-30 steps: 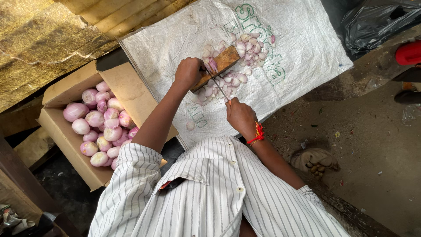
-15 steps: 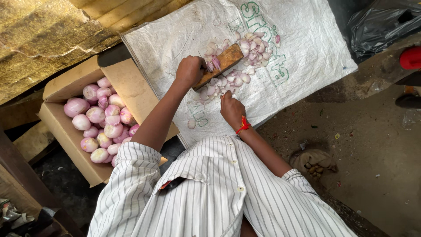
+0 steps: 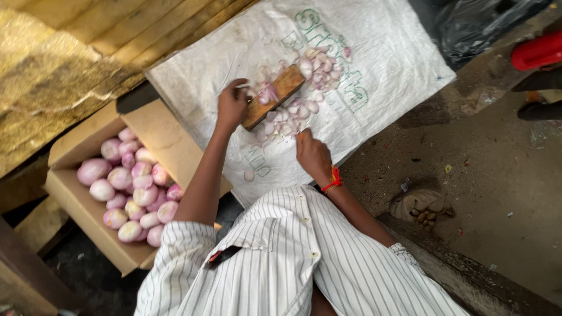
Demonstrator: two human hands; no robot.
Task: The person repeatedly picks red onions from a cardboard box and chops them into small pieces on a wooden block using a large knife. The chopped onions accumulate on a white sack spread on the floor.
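My left hand rests on the near end of a small wooden block, fingers curled around a pink onion piece on it. My right hand, with a red thread at the wrist, hovers just below the block over cut onion pieces, fingers curled; whether it holds anything is hidden. More peeled pieces lie beyond the block. Everything sits on a white woven sack spread on the ground.
An open cardboard box with several whole pink onions stands at my left. Wooden planks run along the top left. Bare dirt ground lies to the right, with a black plastic bag and a red object at the far right.
My right hand has drawn back from the block toward my body. The left hand has stayed on the block's end.
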